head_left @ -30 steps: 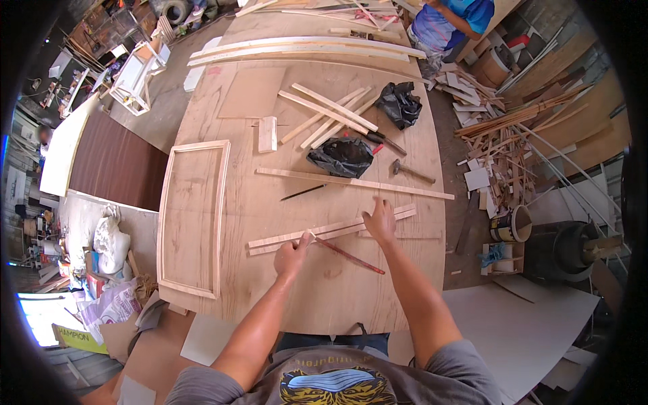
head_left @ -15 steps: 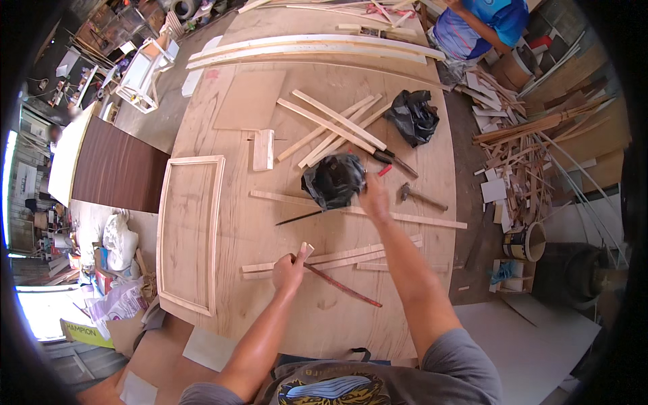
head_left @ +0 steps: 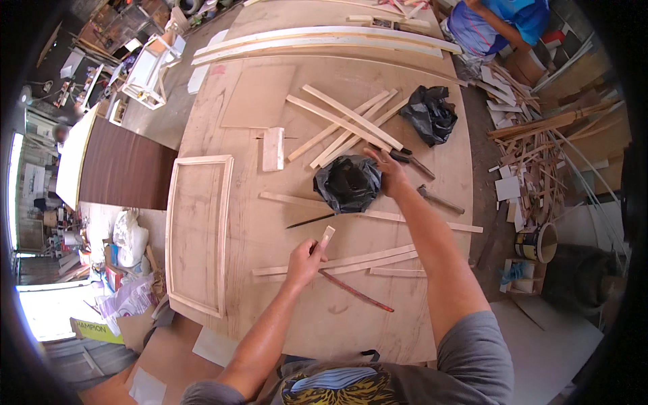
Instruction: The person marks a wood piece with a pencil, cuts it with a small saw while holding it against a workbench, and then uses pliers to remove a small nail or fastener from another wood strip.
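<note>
My left hand [head_left: 306,265] is closed around a small light strip of wood [head_left: 329,234], its end sticking up past the thumb. A reddish, worn flat bar [head_left: 358,292] lies on the table just right of that hand. Against the right rim of an open black plastic bag [head_left: 345,185] is my right hand [head_left: 390,171], fingers stretched out and apart, with nothing visible in them. Dark tool handles [head_left: 403,156] lie just beyond it, and a hammer [head_left: 440,200] rests to its right. A thin black rod [head_left: 310,221] lies left of the bag.
Crossed wooden strips [head_left: 344,121] and a second black bag [head_left: 429,116] occupy the far part of the plywood table [head_left: 243,324]. A rectangular wooden frame [head_left: 171,236] lies along the left edge. Another person [head_left: 489,27] is at the far right. Scrap wood [head_left: 526,169] is heaped beyond the right edge.
My right hand has shifted farther away along the bag's right rim, and its fingers have spread. My left hand has risen slightly with the wood strip. The whole view has shifted a little.
</note>
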The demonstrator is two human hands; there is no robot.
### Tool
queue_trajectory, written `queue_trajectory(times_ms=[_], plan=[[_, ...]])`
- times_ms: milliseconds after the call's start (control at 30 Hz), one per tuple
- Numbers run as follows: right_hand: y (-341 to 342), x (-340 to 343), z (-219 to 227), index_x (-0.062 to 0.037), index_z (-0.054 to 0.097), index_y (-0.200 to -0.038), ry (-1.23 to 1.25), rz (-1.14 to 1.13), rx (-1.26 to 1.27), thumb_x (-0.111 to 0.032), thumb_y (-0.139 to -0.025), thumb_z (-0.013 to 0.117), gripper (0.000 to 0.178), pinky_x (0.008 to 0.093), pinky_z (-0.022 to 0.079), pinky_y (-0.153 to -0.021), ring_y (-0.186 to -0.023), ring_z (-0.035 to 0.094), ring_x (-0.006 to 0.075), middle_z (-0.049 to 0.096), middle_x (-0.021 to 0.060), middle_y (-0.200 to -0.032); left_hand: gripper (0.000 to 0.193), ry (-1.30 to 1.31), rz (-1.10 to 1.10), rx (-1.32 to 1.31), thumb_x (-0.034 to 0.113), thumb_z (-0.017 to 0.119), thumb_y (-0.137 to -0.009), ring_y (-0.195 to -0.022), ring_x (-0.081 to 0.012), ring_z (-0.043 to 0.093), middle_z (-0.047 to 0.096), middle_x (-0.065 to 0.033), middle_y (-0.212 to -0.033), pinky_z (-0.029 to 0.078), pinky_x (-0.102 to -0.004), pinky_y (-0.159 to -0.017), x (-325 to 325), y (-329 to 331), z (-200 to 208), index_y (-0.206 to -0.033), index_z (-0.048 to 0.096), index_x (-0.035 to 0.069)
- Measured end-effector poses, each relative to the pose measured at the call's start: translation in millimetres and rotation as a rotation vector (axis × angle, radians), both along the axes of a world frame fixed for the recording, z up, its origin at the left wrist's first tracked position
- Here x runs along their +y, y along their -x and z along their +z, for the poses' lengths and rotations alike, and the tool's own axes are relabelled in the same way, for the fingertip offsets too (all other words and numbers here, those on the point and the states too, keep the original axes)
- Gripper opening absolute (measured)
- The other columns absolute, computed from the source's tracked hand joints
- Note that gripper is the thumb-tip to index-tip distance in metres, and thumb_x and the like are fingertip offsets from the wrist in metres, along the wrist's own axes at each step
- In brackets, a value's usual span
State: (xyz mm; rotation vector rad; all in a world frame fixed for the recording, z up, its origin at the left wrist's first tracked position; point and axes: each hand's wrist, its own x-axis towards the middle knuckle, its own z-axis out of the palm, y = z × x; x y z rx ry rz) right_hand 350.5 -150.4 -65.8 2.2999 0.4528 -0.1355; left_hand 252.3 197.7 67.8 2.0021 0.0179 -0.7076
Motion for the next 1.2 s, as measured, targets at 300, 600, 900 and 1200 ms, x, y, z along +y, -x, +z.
queue_trajectory(times_ms=[300, 600, 900, 1200], plan=[[137.9, 12.5, 149.0, -0.0097, 0.07, -0.118, -1.004, -0.578, 0.098, -0.038, -0.077, 0.072, 0.05, 0.0486, 0.044, -0.1, -0.115, 0.061, 0.0349, 0.067, 0.0165, -0.117, 0.037, 0.294, 0.1, -0.11, 0.034, 0.065, -0.102, -0.055, -0.0083, 0.056, 0.061, -0.0019, -0.064, 0.044, -0.0271, -0.052, 4.5, 12.6, 94.6, -0.086, 0.061, 0.001], [302.0, 53.2, 199.2, 0.0018, 0.057, -0.131, -2.632, -1.242, 0.304, -0.02, -0.078, 0.064, 0.057, 0.035, 0.051, -0.093, -0.101, 0.064, 0.0215, 0.065, 0.0102, -0.108, 0.046, 0.228, 0.023, -0.367, 0.042, 0.058, -0.104, -0.053, -0.0147, 0.055, 0.057, -0.0061, -0.058, 0.042, -0.032, -0.052, -18.1, 71.6, 149.9, -0.082, 0.064, 0.001], [344.1, 97.8, 310.0, 0.0028, 0.056, -0.126, -1.896, -0.452, -0.24, -0.009, -0.07, 0.066, 0.058, 0.041, 0.05, -0.088, -0.102, 0.063, 0.0304, 0.064, 0.016, -0.109, 0.046, 0.099, -0.074, -0.55, 0.038, 0.058, -0.104, -0.053, -0.0126, 0.049, 0.051, -0.0077, -0.056, 0.039, -0.0338, -0.051, -47.8, 133.9, 191.0, -0.081, 0.065, -0.001], [388.6, 117.6, 343.5, 0.0005, 0.057, -0.123, -1.418, -0.267, -0.615, -0.016, -0.065, 0.079, 0.064, 0.0469, 0.051, -0.08, -0.096, 0.061, 0.0368, 0.062, 0.0166, -0.104, 0.043, 0.094, -0.184, -0.679, 0.039, 0.061, -0.102, -0.051, -0.027, 0.058, 0.059, -0.0161, -0.06, 0.042, -0.0399, -0.051, -39.6, 165.8, 229.0, -0.084, 0.068, 0.001]])
